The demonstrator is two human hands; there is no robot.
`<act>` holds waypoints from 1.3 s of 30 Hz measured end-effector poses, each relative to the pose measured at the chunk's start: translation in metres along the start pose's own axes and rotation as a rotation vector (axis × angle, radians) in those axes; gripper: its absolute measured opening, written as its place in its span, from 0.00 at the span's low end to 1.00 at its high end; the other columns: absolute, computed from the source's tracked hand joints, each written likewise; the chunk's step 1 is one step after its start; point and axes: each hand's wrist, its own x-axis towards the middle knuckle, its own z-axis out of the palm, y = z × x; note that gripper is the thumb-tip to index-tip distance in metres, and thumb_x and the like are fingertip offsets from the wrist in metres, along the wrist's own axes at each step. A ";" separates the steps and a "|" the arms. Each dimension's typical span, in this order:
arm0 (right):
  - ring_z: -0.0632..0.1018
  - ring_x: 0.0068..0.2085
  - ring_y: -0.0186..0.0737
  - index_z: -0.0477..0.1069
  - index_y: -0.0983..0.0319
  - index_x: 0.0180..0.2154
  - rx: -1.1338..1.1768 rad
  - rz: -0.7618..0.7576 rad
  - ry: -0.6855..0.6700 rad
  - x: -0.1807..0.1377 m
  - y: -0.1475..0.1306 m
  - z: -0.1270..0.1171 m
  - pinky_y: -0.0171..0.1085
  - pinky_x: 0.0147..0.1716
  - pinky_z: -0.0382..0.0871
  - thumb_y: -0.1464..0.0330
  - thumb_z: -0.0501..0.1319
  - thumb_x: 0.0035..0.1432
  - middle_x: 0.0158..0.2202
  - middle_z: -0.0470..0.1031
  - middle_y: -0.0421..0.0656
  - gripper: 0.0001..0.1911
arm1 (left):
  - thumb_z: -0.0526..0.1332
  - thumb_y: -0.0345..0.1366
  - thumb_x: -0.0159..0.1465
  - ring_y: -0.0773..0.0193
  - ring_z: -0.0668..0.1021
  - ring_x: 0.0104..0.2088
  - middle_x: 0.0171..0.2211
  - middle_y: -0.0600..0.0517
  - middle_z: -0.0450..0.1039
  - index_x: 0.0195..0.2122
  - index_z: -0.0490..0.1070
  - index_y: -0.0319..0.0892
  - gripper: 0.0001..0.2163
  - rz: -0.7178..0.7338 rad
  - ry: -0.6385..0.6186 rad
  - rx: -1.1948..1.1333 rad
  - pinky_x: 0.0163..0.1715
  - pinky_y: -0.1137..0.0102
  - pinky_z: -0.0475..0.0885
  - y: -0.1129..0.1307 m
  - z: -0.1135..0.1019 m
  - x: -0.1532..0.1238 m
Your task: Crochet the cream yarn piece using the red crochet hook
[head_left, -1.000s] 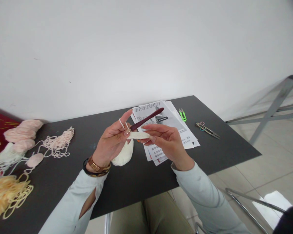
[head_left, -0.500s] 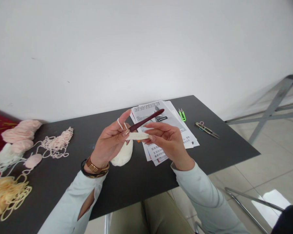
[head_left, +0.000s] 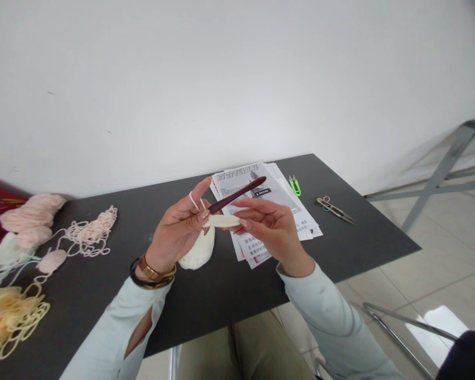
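Observation:
Between my two hands stretches a narrow cream crochet strip (head_left: 224, 221), held above the table. My left hand (head_left: 178, 227) pinches its left end together with a dark red crochet hook (head_left: 239, 193), whose handle slants up to the right. A strand of white yarn (head_left: 196, 200) loops over a raised finger of that hand. My right hand (head_left: 271, 224) grips the strip's right end between thumb and fingers. The hook's tip is hidden behind my left fingers. Below my left hand lies a cream yarn ball (head_left: 198, 250), partly covered.
Printed sheets (head_left: 279, 192) lie behind my hands on the dark table (head_left: 364, 237). Green thread snips (head_left: 295, 186) and metal snips (head_left: 334, 209) are to the right. Pink yarn (head_left: 93, 232), a pale pink oval piece (head_left: 52, 261) and yellow yarn (head_left: 11, 316) lie left.
The hands, hook and strip hold nearly the same pose. The whole view has shifted very slightly.

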 end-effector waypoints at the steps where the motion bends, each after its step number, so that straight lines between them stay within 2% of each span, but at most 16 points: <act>1: 0.84 0.35 0.37 0.78 0.59 0.43 -0.009 0.002 0.005 0.000 0.000 0.000 0.34 0.37 0.82 0.72 0.69 0.52 0.36 0.84 0.41 0.14 | 0.66 0.29 0.58 0.67 0.72 0.28 0.25 0.55 0.69 0.54 0.74 0.54 0.23 0.000 -0.001 0.001 0.30 0.71 0.68 0.000 0.000 0.000; 13: 0.84 0.34 0.38 0.78 0.59 0.42 -0.024 0.013 0.030 0.000 0.001 0.000 0.38 0.39 0.83 0.70 0.71 0.50 0.35 0.84 0.41 0.15 | 0.66 0.29 0.58 0.67 0.73 0.29 0.25 0.55 0.68 0.54 0.73 0.55 0.23 -0.005 -0.010 0.022 0.31 0.71 0.70 0.001 -0.001 0.000; 25: 0.84 0.32 0.36 0.78 0.59 0.40 -0.044 0.009 0.054 0.001 -0.001 0.002 0.35 0.36 0.83 0.70 0.72 0.48 0.33 0.84 0.40 0.15 | 0.67 0.30 0.58 0.65 0.73 0.29 0.25 0.55 0.69 0.53 0.74 0.54 0.22 0.022 0.009 0.045 0.29 0.70 0.68 0.001 0.000 0.000; 29: 0.84 0.33 0.37 0.79 0.59 0.39 -0.053 0.005 0.063 0.001 -0.001 0.002 0.36 0.36 0.83 0.71 0.72 0.48 0.33 0.84 0.40 0.14 | 0.67 0.30 0.58 0.65 0.72 0.29 0.27 0.54 0.71 0.54 0.74 0.54 0.22 0.032 0.008 0.051 0.28 0.69 0.66 0.001 0.000 0.000; 35: 0.83 0.32 0.36 0.79 0.59 0.40 -0.039 0.009 0.057 0.001 0.000 0.002 0.37 0.36 0.83 0.71 0.72 0.47 0.33 0.84 0.40 0.14 | 0.67 0.29 0.57 0.64 0.73 0.29 0.27 0.54 0.72 0.53 0.74 0.54 0.22 0.007 0.025 0.043 0.32 0.67 0.69 0.002 0.001 0.000; 39: 0.83 0.32 0.36 0.78 0.59 0.40 -0.056 0.012 0.054 0.001 0.000 0.002 0.37 0.36 0.82 0.70 0.73 0.46 0.33 0.83 0.41 0.16 | 0.67 0.29 0.58 0.65 0.74 0.29 0.28 0.54 0.72 0.53 0.74 0.54 0.22 0.012 0.018 0.046 0.31 0.69 0.68 0.002 0.001 -0.001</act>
